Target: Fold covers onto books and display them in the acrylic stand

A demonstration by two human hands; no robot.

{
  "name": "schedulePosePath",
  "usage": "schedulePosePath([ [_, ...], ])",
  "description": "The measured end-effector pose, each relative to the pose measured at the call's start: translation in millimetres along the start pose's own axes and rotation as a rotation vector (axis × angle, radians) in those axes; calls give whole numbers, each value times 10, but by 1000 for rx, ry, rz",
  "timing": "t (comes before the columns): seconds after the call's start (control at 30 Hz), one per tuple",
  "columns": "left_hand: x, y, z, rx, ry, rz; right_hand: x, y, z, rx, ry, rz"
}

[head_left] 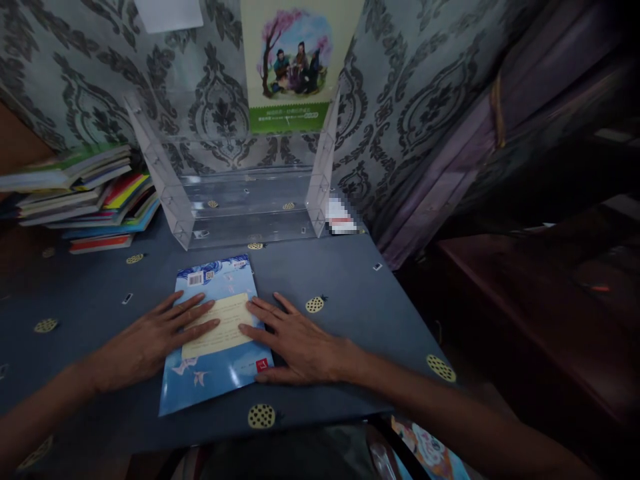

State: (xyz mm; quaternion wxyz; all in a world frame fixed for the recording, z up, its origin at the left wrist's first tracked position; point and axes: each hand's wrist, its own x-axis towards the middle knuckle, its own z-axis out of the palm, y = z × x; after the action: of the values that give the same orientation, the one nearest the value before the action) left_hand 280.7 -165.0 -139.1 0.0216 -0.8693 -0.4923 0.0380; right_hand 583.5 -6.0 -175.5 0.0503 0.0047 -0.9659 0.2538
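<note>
A blue book (220, 370) with a cream text panel, a barcode and bird pictures lies flat near the front of the table. My left hand (163, 330) rests on its left side, fingers stretched across the cover. On the right side, my right hand (300, 343) lies with spread fingers on the cover, its thumb by the red mark at the lower edge. Both hands press flat and grip nothing. Just behind the book stands a clear plastic rack (245, 230) with tiered shelves.
A pile of books (100, 200) is stacked at the back left of the table (345, 287). A yellow-green picture book or poster (290, 113) stands upright above the rack. Purple curtain (440, 200) hangs at the right. A dark red surface (525, 300) lies beyond the table's right edge.
</note>
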Motion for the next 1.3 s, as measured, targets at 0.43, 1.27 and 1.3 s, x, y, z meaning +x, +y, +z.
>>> schedulePosePath([
  [0.43,-29,332,-157,-455,191,-123,-459,-105,75,351,234,-115],
  [1.27,1151,292,83,-1429,436,-969,-239,392,-84,1152,540,578],
  [1.3,1112,243,98,-1298,394,-954,-228,411,-87,1139,527,591],
])
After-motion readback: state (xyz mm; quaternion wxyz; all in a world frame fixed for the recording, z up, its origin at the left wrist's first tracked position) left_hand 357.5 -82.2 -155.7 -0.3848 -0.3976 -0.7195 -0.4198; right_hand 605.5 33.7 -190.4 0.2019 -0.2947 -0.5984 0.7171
